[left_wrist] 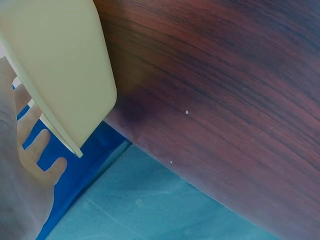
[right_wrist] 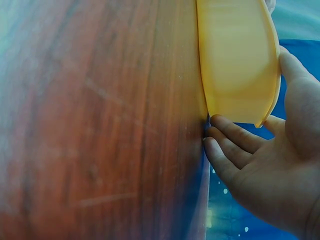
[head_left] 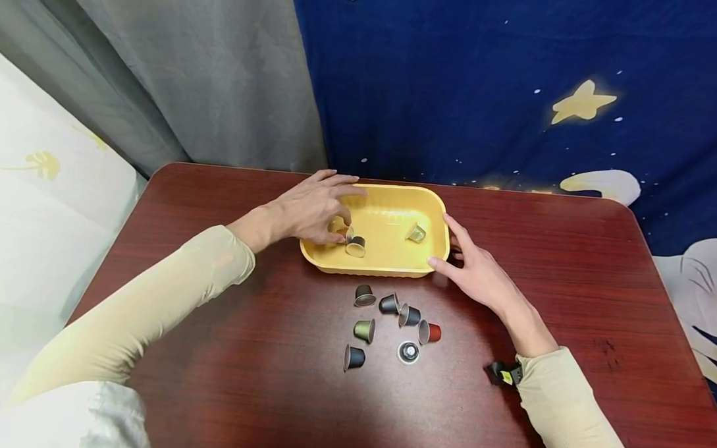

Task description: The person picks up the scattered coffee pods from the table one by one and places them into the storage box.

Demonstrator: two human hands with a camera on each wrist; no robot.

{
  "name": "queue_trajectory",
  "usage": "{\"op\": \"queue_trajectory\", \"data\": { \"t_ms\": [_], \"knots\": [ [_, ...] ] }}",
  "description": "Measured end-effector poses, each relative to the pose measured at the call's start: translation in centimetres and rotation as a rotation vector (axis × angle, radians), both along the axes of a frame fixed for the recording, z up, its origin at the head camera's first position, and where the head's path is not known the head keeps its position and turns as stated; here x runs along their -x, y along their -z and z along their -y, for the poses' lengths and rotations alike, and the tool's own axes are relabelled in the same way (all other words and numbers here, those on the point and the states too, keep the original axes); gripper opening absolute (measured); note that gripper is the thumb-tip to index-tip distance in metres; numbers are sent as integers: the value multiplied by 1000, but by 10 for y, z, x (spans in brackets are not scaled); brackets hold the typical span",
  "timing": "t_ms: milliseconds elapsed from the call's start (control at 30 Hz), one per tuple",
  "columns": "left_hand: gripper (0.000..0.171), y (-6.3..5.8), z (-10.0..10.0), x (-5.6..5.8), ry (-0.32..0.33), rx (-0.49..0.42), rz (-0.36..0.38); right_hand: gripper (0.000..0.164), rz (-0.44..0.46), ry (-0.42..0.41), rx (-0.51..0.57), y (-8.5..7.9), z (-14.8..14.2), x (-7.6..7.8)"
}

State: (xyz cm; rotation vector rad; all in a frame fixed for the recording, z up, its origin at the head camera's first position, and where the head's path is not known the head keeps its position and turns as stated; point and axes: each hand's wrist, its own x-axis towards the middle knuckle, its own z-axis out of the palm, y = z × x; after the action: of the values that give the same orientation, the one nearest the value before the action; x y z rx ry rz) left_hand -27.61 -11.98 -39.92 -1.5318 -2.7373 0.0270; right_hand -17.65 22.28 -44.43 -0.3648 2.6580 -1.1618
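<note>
Seven coffee pods (head_left: pixel 364 330) lay nearest, loosely grouped on the red-brown table (head_left: pixel 240 378), just short of the yellow tray (head_left: pixel 380 272). The tray's long axis ran left to right, with a hand at each end. The right hand (head_left: pixel 481 274) held the right end, thumb at the rim, other fingers outside. Inside the tray, a dark pod (head_left: pixel 356 247) sat just beside a brownish pod (head_left: pixel 349 234) toward the left end; a pale gold pod (head_left: pixel 416 233) lay toward the right. The left hand (head_left: pixel 313 210) reached over the left end and was nearer the first two. Its bent fingers partly hid the brownish pod, so I could not tell whether they pinched it. Neither wrist view showed the tray's contents. Beyond hung a blue curtain (head_left: pixel 428 88).
</note>
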Motion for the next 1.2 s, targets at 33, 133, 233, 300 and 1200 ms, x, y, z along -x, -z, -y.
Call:
{"op": "queue_trajectory", "data": {
  "t_ms": [33, 133, 233, 300, 1200],
  "knots": [
    [22, 0, 0, 0, 1, -4, 0, 87, -1, 0, -1, 0, 0, 0],
    [24, -1, 1, 1, 10, -16, -5, 87, -4, 0, -4, -1, 0, 1],
    [25, -2, 1, 1, 16, -20, -13, 87, -5, -2, -3, -1, 0, 1],
    [26, -3, 2, 1, 16, -20, -17, 87, -4, -2, -2, -2, 0, 1],
    [41, -3, 13, -6, 25, -100, -39, 87, 14, 3, -18, -1, 0, 0]
  ]
}}
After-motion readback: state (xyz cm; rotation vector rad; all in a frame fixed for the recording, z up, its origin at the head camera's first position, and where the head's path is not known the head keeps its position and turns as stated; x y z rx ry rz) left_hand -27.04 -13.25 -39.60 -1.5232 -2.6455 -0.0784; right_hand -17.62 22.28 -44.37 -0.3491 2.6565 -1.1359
